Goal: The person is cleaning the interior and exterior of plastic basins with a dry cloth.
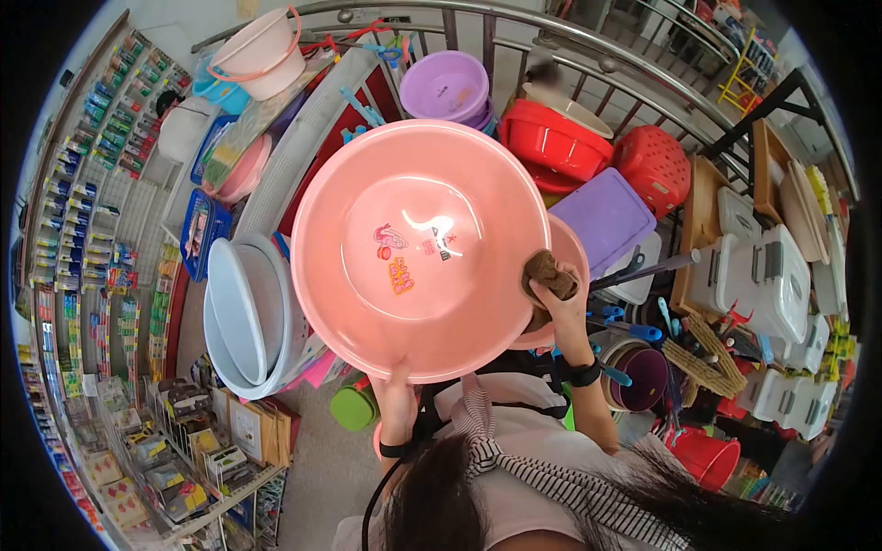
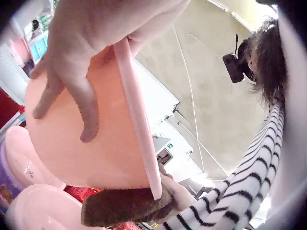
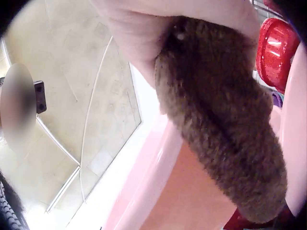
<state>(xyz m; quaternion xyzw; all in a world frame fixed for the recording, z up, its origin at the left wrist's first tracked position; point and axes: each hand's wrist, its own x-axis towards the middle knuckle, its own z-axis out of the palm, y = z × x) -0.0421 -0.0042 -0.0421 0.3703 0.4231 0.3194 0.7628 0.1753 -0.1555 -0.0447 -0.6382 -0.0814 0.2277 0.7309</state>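
A large pink basin (image 1: 322, 230) is held up in front of the body, its inside with printed pictures facing the head camera. The left hand (image 1: 396, 397) grips the rim at the bottom; in the left wrist view this hand (image 2: 79, 57) has its fingers spread over the outer wall of the basin (image 2: 110, 158). At the right rim the right hand (image 1: 565, 308) holds a brown cloth (image 1: 549, 275). The right wrist view shows the bunched cloth (image 3: 220, 115) in the right hand (image 3: 192, 12), beside the basin rim (image 3: 148, 177).
Light blue basins (image 1: 248, 312) stand at the left, near shelves of small goods (image 1: 101, 184). Behind are purple basins (image 1: 445, 84), red basins (image 1: 551, 138) and a metal railing (image 1: 514, 46). Lidded storage boxes (image 1: 767, 285) and a red bucket (image 1: 707, 459) are at the right.
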